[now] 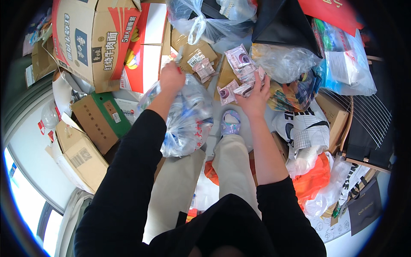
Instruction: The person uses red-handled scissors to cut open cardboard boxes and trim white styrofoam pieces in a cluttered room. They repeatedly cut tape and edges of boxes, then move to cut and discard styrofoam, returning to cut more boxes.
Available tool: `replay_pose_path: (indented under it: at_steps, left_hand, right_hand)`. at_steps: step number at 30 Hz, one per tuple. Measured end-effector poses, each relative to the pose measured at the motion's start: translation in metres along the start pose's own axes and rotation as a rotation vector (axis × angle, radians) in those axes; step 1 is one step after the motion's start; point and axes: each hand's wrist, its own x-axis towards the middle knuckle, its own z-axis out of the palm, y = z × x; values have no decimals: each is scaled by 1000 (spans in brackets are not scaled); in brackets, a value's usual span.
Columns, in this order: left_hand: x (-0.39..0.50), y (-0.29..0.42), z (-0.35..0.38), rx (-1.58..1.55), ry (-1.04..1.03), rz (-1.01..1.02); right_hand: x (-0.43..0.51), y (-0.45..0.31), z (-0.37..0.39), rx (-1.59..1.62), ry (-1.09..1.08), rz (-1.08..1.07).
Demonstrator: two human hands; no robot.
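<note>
My left hand (172, 78) is curled around a small object with a red part, mostly hidden by the fingers. A pale, translucent piece (179, 54) sticks out past the fingertips. Below that hand lies a clear plastic bag (188, 119) stuffed with blue and silver items. My right hand (257, 94) grips pink sachets (245, 88), thumb on one side and fingers on the other. More pink sachets (238, 57) lie just beyond on a flat piece of cardboard (226, 77). Another pink sachet (205, 69) rests on a brown carton (189, 45) between the hands.
Large cartons (96, 41) and a green-and-brown box (102, 115) crowd the left. A tied plastic bag (205, 25) and a black bag (285, 25) stand ahead. To the right are a white patterned bag (305, 128), an orange bag (313, 180) and a wire rack (366, 119).
</note>
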Motion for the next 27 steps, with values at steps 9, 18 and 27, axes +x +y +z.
replay_pose_path:
  at_steps: [9, 18, 27]
  left_hand:
    - [-6, 92, 78, -121, 32, -197]
    - [-12, 72, 29, -588, 71, -124]
    - [-8, 136, -2, -404, 203, 567]
  right_hand:
    - [27, -23, -2, -216, 5, -88]
    - [43, -30, 10, -339, 65, -91]
    - [42, -25, 8, -363, 76, -128]
